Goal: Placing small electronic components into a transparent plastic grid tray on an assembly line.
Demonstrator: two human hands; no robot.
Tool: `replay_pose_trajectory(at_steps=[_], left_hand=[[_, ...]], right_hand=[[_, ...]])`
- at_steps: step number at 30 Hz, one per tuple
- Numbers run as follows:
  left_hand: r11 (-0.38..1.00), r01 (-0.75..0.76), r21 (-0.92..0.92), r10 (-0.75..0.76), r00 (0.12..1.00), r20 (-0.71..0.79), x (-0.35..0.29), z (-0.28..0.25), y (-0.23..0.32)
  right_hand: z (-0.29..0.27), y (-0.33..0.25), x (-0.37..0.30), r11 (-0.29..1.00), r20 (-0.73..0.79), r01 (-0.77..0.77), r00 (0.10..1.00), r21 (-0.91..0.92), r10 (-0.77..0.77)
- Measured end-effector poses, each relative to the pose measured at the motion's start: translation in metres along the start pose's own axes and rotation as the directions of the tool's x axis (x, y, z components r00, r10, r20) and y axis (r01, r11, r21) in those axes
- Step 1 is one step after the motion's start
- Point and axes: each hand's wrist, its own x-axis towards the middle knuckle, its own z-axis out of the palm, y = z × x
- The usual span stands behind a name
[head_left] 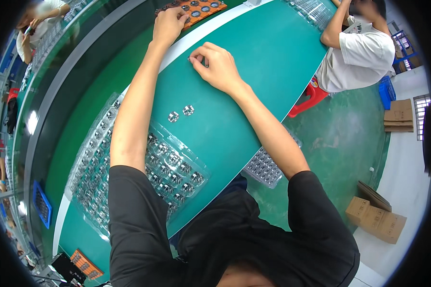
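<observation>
My left hand [168, 27] reaches far forward over an orange tray [209, 8] with rows of round dark and silvery parts. Its fingers curl down at the tray's near left edge, and what they hold, if anything, is hidden. Closer to me, above the green tabletop [225, 124], my right hand [216, 67] is closed in a pinch. A small dark bit shows at its fingertips, too small to name. Two small silvery-black round parts, one [173, 116] beside the other [188, 110], lie loose on the table between my forearms.
Clear plastic blister trays [196, 165] full of similar parts lie under and beside my left arm. A curved green conveyor [88, 91] runs along the left. A person [364, 52] sits at the far right on a red stool [311, 98]. Cardboard boxes [376, 220] stand right.
</observation>
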Motion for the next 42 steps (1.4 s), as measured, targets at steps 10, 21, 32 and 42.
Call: replay_pose_trajectory(at_steps=[10, 21, 32, 42], left_hand=[[0.951, -0.136, 0.276, 0.143, 0.990, -0.006, -0.003, -0.006, -0.013], [0.869, -0.145, 0.473, 0.150, 0.988, 0.027, -0.015, -0.017, -0.010], [0.896, -0.108, 0.431, 0.102, 0.994, 0.039, -0.027, -0.032, -0.016], [0.858, -0.146, 0.492, 0.134, 0.989, 0.060, -0.039, -0.047, -0.022]], right_hand=[[0.001, 0.001, 0.000, 1.000, -0.014, 0.010, 1.000, -0.025, -0.011], [0.002, 0.003, 0.000, 1.000, -0.012, 0.003, 1.000, -0.019, -0.004], [0.003, 0.005, -0.002, 0.999, -0.015, 0.005, 1.000, -0.035, -0.005], [0.002, 0.001, 0.002, 1.000, -0.006, 0.021, 1.000, -0.010, -0.021]])
